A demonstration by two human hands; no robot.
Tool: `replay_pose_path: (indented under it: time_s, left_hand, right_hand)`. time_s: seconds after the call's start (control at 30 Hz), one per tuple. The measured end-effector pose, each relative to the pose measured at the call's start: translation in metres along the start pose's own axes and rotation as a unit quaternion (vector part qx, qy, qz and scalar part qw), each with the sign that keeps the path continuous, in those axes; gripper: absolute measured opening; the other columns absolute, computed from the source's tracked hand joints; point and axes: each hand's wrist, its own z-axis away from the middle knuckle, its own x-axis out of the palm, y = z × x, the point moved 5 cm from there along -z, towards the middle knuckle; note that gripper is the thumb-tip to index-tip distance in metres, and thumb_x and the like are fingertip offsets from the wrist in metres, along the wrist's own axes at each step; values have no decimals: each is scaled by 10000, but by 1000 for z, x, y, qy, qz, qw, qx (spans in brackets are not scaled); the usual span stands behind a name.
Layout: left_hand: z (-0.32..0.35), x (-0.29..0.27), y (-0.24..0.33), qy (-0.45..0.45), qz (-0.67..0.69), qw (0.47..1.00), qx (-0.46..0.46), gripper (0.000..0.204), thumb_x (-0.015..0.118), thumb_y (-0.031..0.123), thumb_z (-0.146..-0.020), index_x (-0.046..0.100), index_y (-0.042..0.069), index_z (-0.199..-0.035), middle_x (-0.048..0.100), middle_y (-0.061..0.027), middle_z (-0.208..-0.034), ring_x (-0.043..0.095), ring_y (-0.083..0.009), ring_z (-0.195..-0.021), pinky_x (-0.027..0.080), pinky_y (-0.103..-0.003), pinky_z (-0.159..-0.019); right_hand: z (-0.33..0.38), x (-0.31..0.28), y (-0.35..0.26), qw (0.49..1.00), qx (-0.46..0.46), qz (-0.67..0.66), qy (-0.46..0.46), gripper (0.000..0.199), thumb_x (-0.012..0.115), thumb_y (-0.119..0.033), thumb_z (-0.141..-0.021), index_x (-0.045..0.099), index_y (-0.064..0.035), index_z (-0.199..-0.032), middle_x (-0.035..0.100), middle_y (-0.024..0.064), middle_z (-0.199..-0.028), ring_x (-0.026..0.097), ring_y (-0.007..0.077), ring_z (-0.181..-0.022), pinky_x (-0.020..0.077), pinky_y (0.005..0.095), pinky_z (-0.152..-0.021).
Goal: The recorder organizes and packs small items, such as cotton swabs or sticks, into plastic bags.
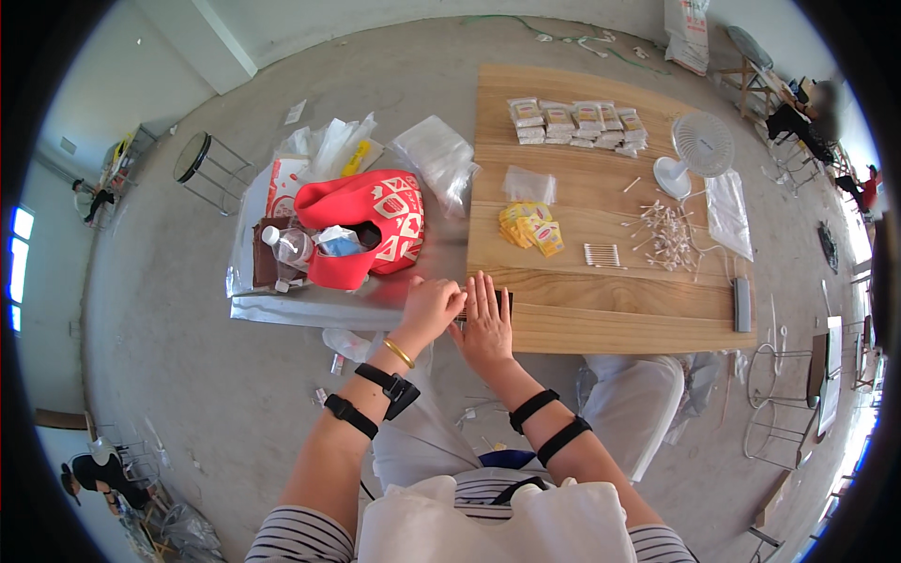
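Observation:
My right hand (486,322) lies flat, fingers stretched out, over a small dark flat thing (508,305) at the near left corner of the wooden table. Most of that thing is hidden under the hand, so its kind does not show. Close beside it, my left hand (433,306) is closed, fingers curled toward the right hand; whatever they hold is out of sight. To the right are a neat row of cotton swabs (603,255) and a loose heap of cotton swabs (664,235). Several small yellow printed packets (531,228) lie farther back, near some clear plastic bags (529,185).
Packed white-and-yellow bundles (574,123) line the wooden table's (582,310) far side. A white fan (701,145) and a grey bar-shaped thing (741,305) stand at right. On the left surface (310,310) are a red bag (399,220) and a plastic bottle (289,246). A stool (194,158) stands beyond.

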Motion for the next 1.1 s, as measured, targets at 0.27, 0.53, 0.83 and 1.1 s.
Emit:
replay_pose_path:
  time_s: [0.27,0.53,0.83,1.1]
  left_hand:
    - [29,19,-75,292,201,923,-149,376,535,340,-1030,600,0,-885,641,-159,-898,609,-332,-827,474,-460,-756]
    - [26,51,-76,190,306,898,-252,530,578,424,-1012,583,-31,-739,529,-129,-588,488,-211,-556,418,-381,-560]
    - [35,26,-78,174,145,947,-229,476,466,406,-1047,627,-36,-977,641,-233,-865,618,-398,-827,470,-484,-746]
    - [20,-8,38,218,72,972,-56,454,489,321,-1026,472,2,-1348,474,-228,-1371,430,-415,-1293,327,-530,-1069]
  right_hand:
    - [10,-17,25,999,10,14,-29,970,523,-594,-927,182,57,-1561,173,199,-1649,123,303,-1546,59,489,-1251]
    - [-1,-6,6,998,10,15,-65,956,540,-573,-932,194,66,-1553,150,219,-1647,112,337,-1542,91,492,-1248]
    - [-4,-29,32,987,-21,-159,23,719,598,-380,-951,367,54,-1476,326,248,-1555,265,396,-1471,203,497,-1216]
    - [3,-97,236,922,216,-118,300,257,671,-96,-866,666,-94,-1123,595,151,-1166,529,364,-1112,434,470,-961]
